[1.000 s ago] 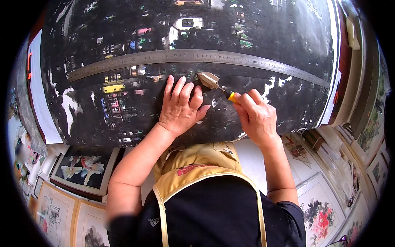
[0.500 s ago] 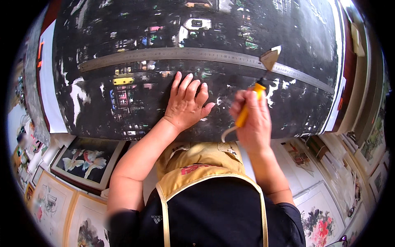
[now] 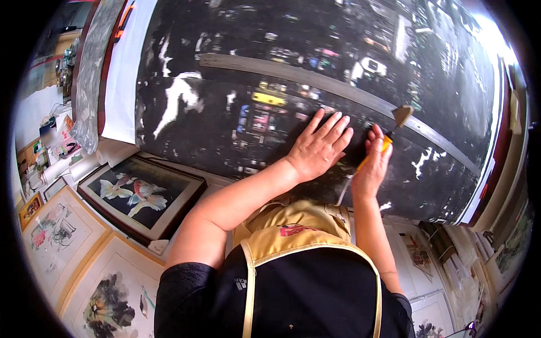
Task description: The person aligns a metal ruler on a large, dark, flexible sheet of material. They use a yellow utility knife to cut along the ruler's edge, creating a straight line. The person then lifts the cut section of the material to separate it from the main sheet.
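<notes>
A dark painting (image 3: 214,127) with white patches and small coloured blocks is spread over the work surface. My left hand (image 3: 319,147) lies flat on it, palm down and fingers stretched, just below a long metal ruler (image 3: 315,81). In my right hand (image 3: 369,172) is a small tacking iron (image 3: 402,115) with a triangular metal head, a yellow handle and a pale cord. Its head shows over the ruler's right half, pointing away from me; whether it touches the ruler I cannot tell. My right fingers wrap round the handle and partly hide it.
An orange cutter knife (image 3: 123,23) lies on the white border at the left. Below the work surface stand a framed goldfish picture (image 3: 200,197) and several flower paintings (image 3: 107,310). Rolled papers (image 3: 115,151) lie at the left.
The view has turned, so the painting and ruler appear tilted and farther right. My hands are closer together. The iron is still in my right hand.
</notes>
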Demonstrator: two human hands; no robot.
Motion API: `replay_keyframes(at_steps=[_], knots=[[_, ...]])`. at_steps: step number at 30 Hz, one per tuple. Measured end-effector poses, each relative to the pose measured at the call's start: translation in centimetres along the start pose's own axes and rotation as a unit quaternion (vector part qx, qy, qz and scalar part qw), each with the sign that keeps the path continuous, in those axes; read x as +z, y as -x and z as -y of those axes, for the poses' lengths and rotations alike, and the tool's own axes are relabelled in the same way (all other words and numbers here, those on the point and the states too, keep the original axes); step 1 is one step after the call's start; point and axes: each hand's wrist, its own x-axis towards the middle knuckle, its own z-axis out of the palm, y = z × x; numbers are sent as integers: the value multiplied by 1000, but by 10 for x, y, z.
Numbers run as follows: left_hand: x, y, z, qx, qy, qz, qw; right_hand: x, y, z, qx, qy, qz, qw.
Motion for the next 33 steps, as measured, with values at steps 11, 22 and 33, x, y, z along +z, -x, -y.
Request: replay_keyframes(at_steps=[11, 22, 33], knots=[[-165, 154, 235, -150, -134, -30, 979, 5, 0, -3, -69, 144, -63, 985], [-247, 203, 350, -429, 21, -165, 888, -14, -6, -12, -59, 164, -66, 982], [-256, 199, 358, -436, 37, -134, 889, -14, -6, -10, -41, 147, -75, 985]])
